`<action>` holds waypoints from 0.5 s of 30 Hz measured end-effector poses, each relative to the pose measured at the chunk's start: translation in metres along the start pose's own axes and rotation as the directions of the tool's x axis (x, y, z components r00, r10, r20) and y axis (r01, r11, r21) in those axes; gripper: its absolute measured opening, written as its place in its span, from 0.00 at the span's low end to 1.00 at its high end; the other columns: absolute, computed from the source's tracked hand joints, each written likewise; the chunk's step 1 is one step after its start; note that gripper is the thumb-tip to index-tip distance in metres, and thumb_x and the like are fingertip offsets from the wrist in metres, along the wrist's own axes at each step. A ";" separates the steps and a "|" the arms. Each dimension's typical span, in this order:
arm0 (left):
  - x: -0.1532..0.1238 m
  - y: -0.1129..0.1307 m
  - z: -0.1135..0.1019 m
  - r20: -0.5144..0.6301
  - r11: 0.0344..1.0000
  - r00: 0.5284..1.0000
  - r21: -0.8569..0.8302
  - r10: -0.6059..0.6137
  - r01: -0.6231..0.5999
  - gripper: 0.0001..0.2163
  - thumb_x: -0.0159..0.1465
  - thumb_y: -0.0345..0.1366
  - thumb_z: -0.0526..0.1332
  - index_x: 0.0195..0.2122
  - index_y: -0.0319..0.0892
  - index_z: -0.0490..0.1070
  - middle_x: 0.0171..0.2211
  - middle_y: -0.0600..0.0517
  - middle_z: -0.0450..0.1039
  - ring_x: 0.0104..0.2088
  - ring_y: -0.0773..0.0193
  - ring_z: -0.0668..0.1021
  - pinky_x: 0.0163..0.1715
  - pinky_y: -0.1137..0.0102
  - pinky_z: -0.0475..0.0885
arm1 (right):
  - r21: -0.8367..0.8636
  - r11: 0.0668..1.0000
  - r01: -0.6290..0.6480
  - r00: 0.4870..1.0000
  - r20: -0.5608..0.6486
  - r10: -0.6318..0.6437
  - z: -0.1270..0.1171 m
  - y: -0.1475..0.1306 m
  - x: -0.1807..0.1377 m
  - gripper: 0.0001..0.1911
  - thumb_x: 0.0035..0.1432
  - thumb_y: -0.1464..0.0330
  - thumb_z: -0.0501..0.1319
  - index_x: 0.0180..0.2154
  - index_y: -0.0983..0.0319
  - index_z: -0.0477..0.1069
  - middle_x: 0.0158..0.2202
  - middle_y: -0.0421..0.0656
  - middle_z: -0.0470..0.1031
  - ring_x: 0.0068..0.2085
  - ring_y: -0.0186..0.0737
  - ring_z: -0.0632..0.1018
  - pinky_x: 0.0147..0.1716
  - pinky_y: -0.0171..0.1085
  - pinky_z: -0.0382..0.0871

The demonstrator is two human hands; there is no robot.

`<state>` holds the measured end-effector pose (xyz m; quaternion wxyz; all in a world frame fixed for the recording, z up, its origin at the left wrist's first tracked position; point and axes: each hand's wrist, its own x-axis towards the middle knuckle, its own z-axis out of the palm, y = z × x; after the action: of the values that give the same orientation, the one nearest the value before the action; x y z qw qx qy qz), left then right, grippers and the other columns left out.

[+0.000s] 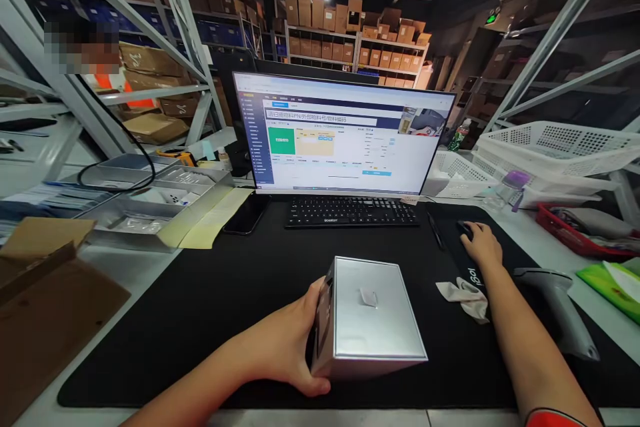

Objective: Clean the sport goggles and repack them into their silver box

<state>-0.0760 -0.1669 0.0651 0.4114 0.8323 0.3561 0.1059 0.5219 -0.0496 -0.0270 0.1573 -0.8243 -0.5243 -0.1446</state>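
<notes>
My left hand (pixel 295 340) is wrapped round the left side of a silver box (pixel 377 313), its thumb at the near lower corner. The box has a small clear tab on its pale top face and sits on the black desk mat (pixel 200 327). At the right, my right hand (pixel 483 245) rests over a black computer mouse (pixel 465 229), which its fingers partly hide. Between the hands lies a crumpled white cloth or tissue (pixel 465 298). A grey barcode scanner (pixel 563 310) lies beside my right forearm.
Ahead stand a lit monitor (pixel 345 147) and a black keyboard (pixel 353 211). A phone (pixel 247 215), yellow paper and grey trays (pixel 190 203) lie to the left, near an open cardboard box (pixel 55 300). White baskets (pixel 565 147) and a red basket (pixel 585 233) stand right. Another person is at far left.
</notes>
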 end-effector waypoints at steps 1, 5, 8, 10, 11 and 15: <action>0.000 0.000 0.000 0.002 1.000 1.000 0.000 0.000 0.000 0.64 0.39 0.42 0.78 0.71 0.46 0.38 0.66 0.39 0.60 0.61 0.40 0.71 0.62 0.54 0.68 | 0.003 1.000 0.001 1.000 -0.004 -0.001 0.000 0.001 0.000 0.25 0.60 0.69 0.56 0.59 0.60 0.71 0.57 0.53 0.70 0.46 0.48 0.77 0.44 0.42 0.72; 0.000 -0.002 0.001 -0.006 1.000 1.000 -0.002 0.025 -0.025 0.63 0.39 0.42 0.77 0.72 0.46 0.38 0.66 0.38 0.59 0.62 0.40 0.70 0.63 0.53 0.66 | 0.019 1.000 0.006 1.000 -0.011 -0.006 -0.003 -0.003 -0.002 0.24 0.62 0.68 0.55 0.59 0.60 0.71 0.55 0.53 0.71 0.47 0.49 0.77 0.45 0.43 0.72; 0.000 -0.004 0.001 -0.002 1.000 1.000 0.001 0.025 -0.025 0.65 0.38 0.41 0.77 0.72 0.46 0.36 0.67 0.38 0.58 0.62 0.39 0.70 0.64 0.52 0.65 | 0.026 1.000 0.008 1.000 -0.019 -0.007 -0.008 -0.010 -0.005 0.25 0.62 0.62 0.56 0.60 0.58 0.70 0.57 0.52 0.69 0.48 0.50 0.77 0.47 0.44 0.71; 0.001 -0.004 0.001 0.005 1.000 1.000 0.002 0.018 -0.018 0.66 0.38 0.40 0.77 0.72 0.46 0.34 0.67 0.37 0.57 0.62 0.40 0.70 0.64 0.52 0.65 | 0.030 1.000 -0.004 1.000 -0.023 0.005 -0.011 -0.014 -0.007 0.27 0.63 0.59 0.56 0.61 0.58 0.69 0.58 0.53 0.68 0.48 0.50 0.77 0.48 0.45 0.71; 0.001 -0.004 0.001 0.005 1.000 1.000 0.000 0.018 -0.018 0.67 0.38 0.39 0.77 0.72 0.46 0.33 0.67 0.37 0.57 0.62 0.40 0.69 0.64 0.53 0.65 | 0.033 0.999 -0.012 1.000 -0.023 0.012 -0.012 -0.016 -0.008 0.27 0.63 0.59 0.55 0.62 0.58 0.68 0.58 0.53 0.68 0.48 0.51 0.77 0.48 0.46 0.71; -0.001 0.003 0.000 -0.005 1.000 1.000 -0.017 0.008 -0.008 0.65 0.39 0.40 0.77 0.72 0.46 0.32 0.69 0.36 0.54 0.64 0.40 0.68 0.64 0.53 0.65 | 0.050 0.998 -0.036 0.999 -0.012 0.036 -0.014 -0.018 -0.009 0.30 0.63 0.58 0.55 0.63 0.60 0.66 0.59 0.55 0.66 0.49 0.53 0.76 0.49 0.47 0.71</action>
<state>-0.0755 -0.1687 0.0679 0.4173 0.8300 0.3527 0.1126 0.5012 -0.0555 -0.0158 0.1834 -0.8286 -0.5117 -0.1339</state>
